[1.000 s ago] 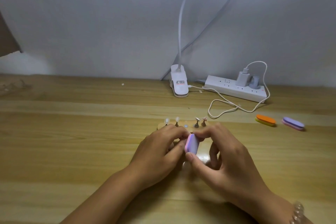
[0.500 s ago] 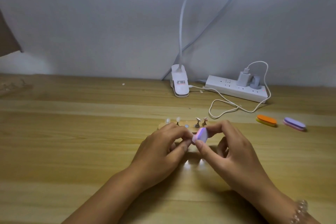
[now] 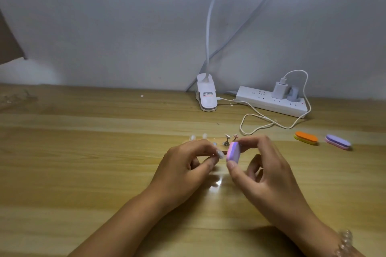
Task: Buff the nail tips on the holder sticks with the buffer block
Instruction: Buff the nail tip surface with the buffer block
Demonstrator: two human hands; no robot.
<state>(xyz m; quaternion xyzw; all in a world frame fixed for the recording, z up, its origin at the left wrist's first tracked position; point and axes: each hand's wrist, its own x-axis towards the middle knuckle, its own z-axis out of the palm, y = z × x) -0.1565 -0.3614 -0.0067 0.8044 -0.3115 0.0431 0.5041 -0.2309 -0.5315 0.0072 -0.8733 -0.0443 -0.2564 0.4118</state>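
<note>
- Pinching a pink-and-lilac buffer block [image 3: 233,152] between thumb and forefinger, the right hand [image 3: 265,171] holds it upright, just beside the left.
- The left hand [image 3: 183,165] grips a pale nail tip [image 3: 220,154]; its holder stick is hidden by the fingers.
- Behind both hands, the wooden stand [image 3: 217,144] is partly covered, its remaining sticks small and blurred.
</note>
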